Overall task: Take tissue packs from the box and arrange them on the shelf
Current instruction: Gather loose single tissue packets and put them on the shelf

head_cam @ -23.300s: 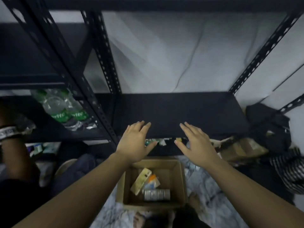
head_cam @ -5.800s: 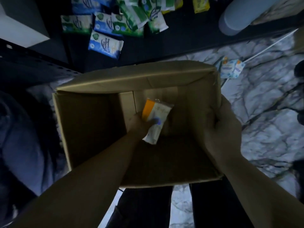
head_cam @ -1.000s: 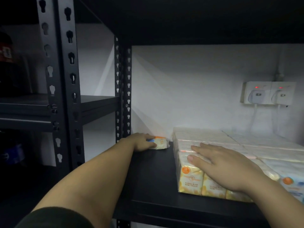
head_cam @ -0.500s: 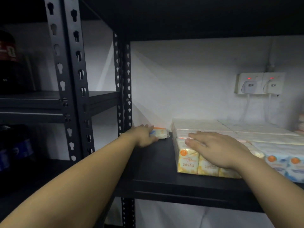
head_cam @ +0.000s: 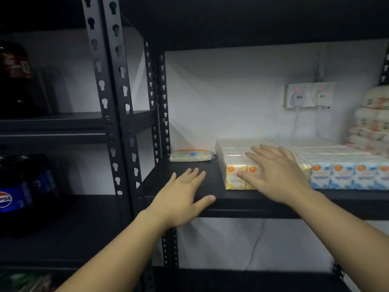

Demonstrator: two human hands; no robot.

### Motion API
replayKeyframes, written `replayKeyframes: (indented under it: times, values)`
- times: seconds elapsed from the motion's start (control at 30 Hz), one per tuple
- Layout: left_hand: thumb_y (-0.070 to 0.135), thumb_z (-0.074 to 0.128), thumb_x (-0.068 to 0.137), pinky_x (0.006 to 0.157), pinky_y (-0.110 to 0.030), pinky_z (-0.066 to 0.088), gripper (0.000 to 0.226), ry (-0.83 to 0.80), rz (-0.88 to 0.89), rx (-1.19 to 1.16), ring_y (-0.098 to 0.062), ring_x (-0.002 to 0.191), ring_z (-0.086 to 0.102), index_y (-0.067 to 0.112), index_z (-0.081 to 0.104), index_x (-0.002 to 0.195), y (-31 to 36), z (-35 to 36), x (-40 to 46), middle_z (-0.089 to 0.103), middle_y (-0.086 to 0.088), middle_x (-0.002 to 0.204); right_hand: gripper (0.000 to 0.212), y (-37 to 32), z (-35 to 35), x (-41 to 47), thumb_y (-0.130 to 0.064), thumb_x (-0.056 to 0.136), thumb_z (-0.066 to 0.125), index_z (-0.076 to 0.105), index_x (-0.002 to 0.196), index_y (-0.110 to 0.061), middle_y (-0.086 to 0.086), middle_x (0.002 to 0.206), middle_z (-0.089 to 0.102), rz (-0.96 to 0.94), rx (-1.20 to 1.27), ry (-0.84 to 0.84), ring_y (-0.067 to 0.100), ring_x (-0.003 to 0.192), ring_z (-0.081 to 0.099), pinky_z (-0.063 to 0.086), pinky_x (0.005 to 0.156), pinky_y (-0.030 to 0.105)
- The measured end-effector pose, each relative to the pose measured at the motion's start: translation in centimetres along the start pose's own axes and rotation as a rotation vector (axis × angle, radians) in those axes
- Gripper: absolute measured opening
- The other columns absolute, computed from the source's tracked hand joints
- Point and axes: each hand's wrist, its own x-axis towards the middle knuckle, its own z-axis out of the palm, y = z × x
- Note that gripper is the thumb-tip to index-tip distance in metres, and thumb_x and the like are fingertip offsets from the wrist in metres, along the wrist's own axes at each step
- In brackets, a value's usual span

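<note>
A small tissue pack (head_cam: 190, 155) with an orange edge lies flat at the back left corner of the black shelf (head_cam: 242, 204). My left hand (head_cam: 182, 199) hovers open over the shelf's front edge, well in front of that pack and holding nothing. My right hand (head_cam: 273, 172) rests flat, fingers spread, on a yellow bundle of tissue packs (head_cam: 234, 175). Blue-and-white tissue bundles (head_cam: 347, 175) sit in a row to the right of it. The box is out of view.
Black perforated uprights (head_cam: 114, 114) frame the shelf on the left. Pepsi bottles (head_cam: 14, 186) stand on the neighbouring rack. A double wall socket (head_cam: 309, 94) with plugs sits behind the shelf. Stacked white tissue packs (head_cam: 372, 121) fill the far right.
My left hand has let go of the small tissue pack at the back left corner and drawn back to the shelf's front edge. My right hand stays on the yellow bundle.
</note>
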Motion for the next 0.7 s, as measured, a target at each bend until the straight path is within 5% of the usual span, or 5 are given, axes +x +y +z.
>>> replayKeyframes:
  times: [0.27,0.33,0.47,0.7]
  values:
    - [0.057,0.047,0.100,0.126,-0.024,0.009,0.065,0.192,0.338,-0.076,-0.008,0.150,0.031,0.027,0.041,0.158,7.1,5.1,-5.6,0.040,0.009,0.161,0.065,0.4,3.2,-13.0,-0.062,0.095,0.048,0.060,0.145,-0.022,0.000,0.156,0.049,0.025,0.151,0.226,0.020,0.148,0.039,0.028,0.122,0.050]
    - [0.058,0.046,0.102,0.122,-0.018,0.004,0.066,0.123,0.348,-0.123,-0.007,0.150,0.029,0.028,0.037,0.160,8.7,7.6,-6.0,0.037,0.011,0.163,0.067,1.1,4.6,-16.6,-0.065,0.095,0.046,0.059,0.145,-0.023,-0.001,0.156,0.049,0.092,0.161,0.151,0.019,0.147,0.040,0.028,0.122,0.045]
    - [0.058,0.046,0.102,0.123,-0.024,0.020,0.068,-0.029,0.348,-0.187,-0.012,0.148,0.033,0.024,0.036,0.160,11.0,14.0,-6.2,0.040,0.006,0.162,0.075,3.1,7.3,-23.4,-0.074,0.093,0.036,0.053,0.150,-0.029,-0.004,0.159,0.046,0.271,0.109,-0.079,0.017,0.148,0.036,0.021,0.119,0.032]
    - [0.060,0.044,0.102,0.126,-0.033,0.021,0.070,-0.339,0.353,-0.246,-0.015,0.152,0.029,0.027,0.031,0.162,15.2,25.2,-8.1,0.034,0.005,0.165,0.073,7.1,11.6,-35.0,-0.071,0.093,0.042,0.048,0.153,-0.030,-0.006,0.160,0.044,0.501,0.132,-0.321,0.015,0.150,0.036,0.030,0.120,0.040]
